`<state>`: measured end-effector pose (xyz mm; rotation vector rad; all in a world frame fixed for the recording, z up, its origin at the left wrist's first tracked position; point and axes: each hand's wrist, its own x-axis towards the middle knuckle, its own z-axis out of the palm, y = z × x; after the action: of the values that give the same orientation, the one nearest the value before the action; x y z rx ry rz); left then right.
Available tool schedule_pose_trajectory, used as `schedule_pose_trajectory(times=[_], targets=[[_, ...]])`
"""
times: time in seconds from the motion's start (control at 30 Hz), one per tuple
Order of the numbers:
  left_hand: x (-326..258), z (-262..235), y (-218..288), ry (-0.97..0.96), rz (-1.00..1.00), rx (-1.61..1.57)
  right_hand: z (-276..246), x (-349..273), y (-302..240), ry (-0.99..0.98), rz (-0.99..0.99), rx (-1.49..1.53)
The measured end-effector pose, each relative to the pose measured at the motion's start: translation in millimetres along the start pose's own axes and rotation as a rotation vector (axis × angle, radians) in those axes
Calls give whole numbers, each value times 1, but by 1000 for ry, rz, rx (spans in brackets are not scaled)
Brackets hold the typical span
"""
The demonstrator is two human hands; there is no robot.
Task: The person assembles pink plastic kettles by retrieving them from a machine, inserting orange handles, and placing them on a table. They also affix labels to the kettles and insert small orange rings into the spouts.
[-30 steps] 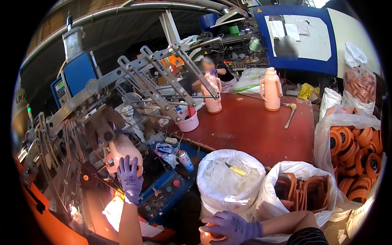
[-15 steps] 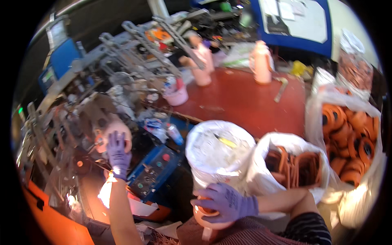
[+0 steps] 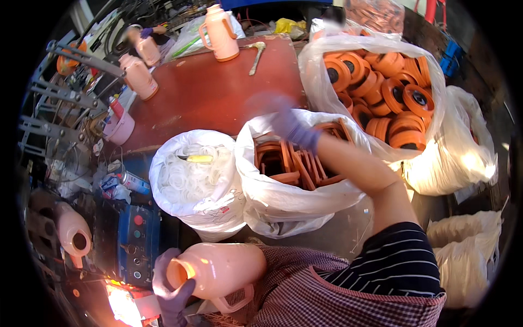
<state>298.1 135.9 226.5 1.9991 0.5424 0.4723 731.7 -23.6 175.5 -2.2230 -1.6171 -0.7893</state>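
A pink thermos jug shell (image 3: 229, 270) lies on its side across my lap, its round mouth toward the left and its handle underneath. My left hand (image 3: 173, 289), in a purple glove, is closed around the neck, fingers and thumb on either side of the mouth. My right hand (image 3: 280, 122), also gloved, is stretched out over a white sack (image 3: 283, 210) of orange-brown plastic handles (image 3: 299, 163). Motion smears its fingers, so whether it holds anything does not show. Another pink jug shell (image 3: 73, 231) sits in the machine at the left, mouth facing me.
A white sack (image 3: 204, 218) of clear rings holds a yellow-handled tool (image 3: 199, 158). Orange round parts (image 3: 389, 95) fill a large bag at right. Pink jugs (image 3: 220, 38) stand on the red table (image 3: 218, 87); a co-worker's arm (image 3: 158, 30) is beyond. A control box (image 3: 139, 240) is near left.
My view has turned right. My left hand has left the jug in the machine and grips the one on my lap. My right hand has let go of that jug and reached to the handle sack.
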Motion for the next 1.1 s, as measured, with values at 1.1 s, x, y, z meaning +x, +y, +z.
schedule_pose_trajectory(times=[1.1], targets=[[-230,-33,-175,1362,-254,-477,-54,23,-132,-789,140,1310]])
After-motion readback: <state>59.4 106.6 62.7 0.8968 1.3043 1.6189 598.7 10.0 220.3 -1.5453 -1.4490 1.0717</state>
